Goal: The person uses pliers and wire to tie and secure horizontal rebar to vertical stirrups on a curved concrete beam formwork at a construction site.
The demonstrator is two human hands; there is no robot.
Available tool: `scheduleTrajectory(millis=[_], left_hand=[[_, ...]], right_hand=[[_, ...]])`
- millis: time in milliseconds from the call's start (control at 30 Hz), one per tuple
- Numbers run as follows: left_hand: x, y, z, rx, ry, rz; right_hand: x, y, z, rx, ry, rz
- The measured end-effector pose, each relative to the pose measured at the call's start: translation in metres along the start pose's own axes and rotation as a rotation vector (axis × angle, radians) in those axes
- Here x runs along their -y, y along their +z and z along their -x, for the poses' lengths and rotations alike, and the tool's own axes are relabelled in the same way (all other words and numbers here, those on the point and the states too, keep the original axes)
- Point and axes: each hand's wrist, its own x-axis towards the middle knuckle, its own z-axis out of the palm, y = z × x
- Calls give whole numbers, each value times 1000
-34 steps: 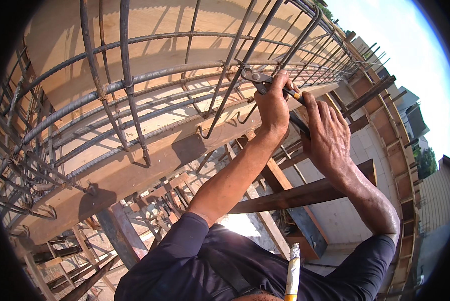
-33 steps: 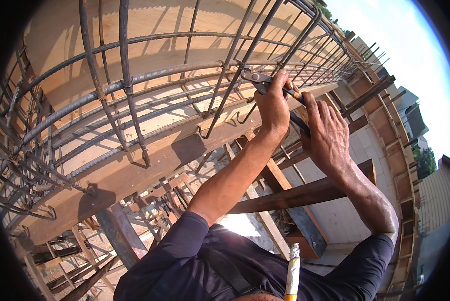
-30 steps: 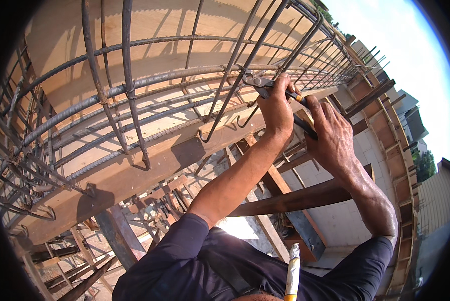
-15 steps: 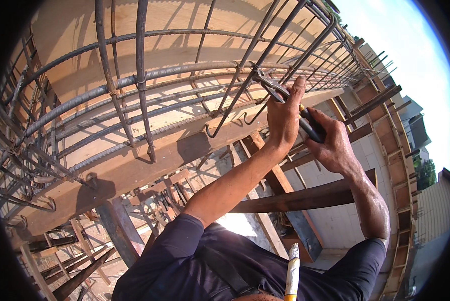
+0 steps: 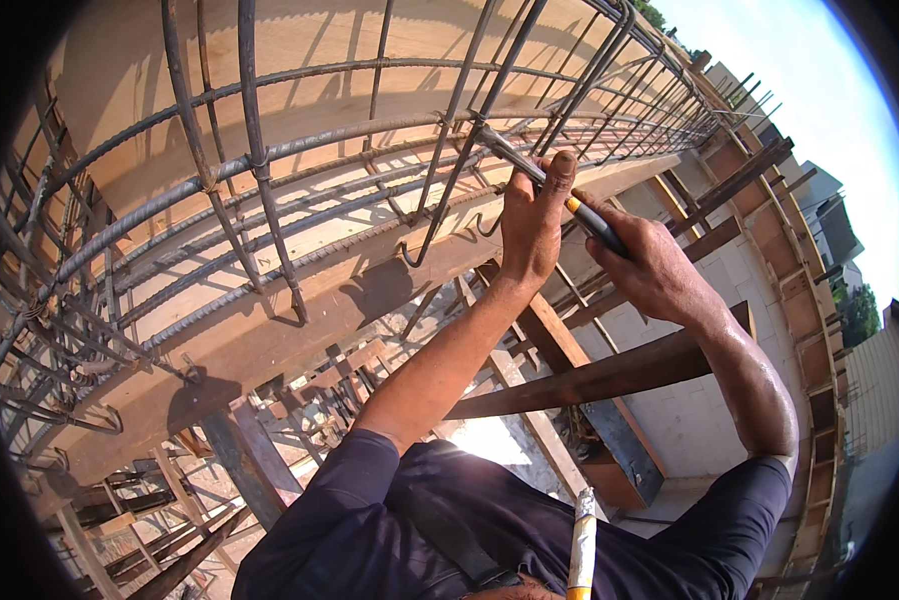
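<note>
My right hand (image 5: 634,260) is closed around the black-and-yellow handles of metal pincers (image 5: 599,228). My left hand (image 5: 532,225) is closed farther up the same tool, its thumb raised, and the tool's middle runs behind it. The fingertips of this hand are partly hidden. Up at the pincers' head, the jaws meet a crossing of a hooked steel stirrup (image 5: 451,180) and a long ribbed bar (image 5: 344,132). Any tie wire in the jaws is too small to make out.
A rebar cage (image 5: 249,90) runs along a plywood form panel (image 5: 129,100), above a wooden beam (image 5: 259,345). Dark timbers (image 5: 609,380) cross below my arms. A pale block wall (image 5: 684,410) stands at right. A cigarette (image 5: 582,545) juts up at the bottom.
Both hands and the pincers have shifted slightly left in the picture, as has the cage. The tool's handles, spread before, now lie close together. Both hands keep their hold.
</note>
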Motion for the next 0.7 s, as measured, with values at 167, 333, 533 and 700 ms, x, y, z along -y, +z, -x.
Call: scheduleTrajectory(millis=[167, 333, 533, 700], left_hand=[[25, -33, 22, 67, -154, -63], [16, -91, 64, 129, -22, -250], [-23, -124, 62, -213, 126, -464], [-15, -146, 42, -147, 44, -750]], right_hand=[[-28, 3, 2, 266, 118, -421], [-37, -20, 39, 243, 35, -726], [-62, -45, 87, -604, -182, -675], [-115, -62, 89, -1006, -80, -488]])
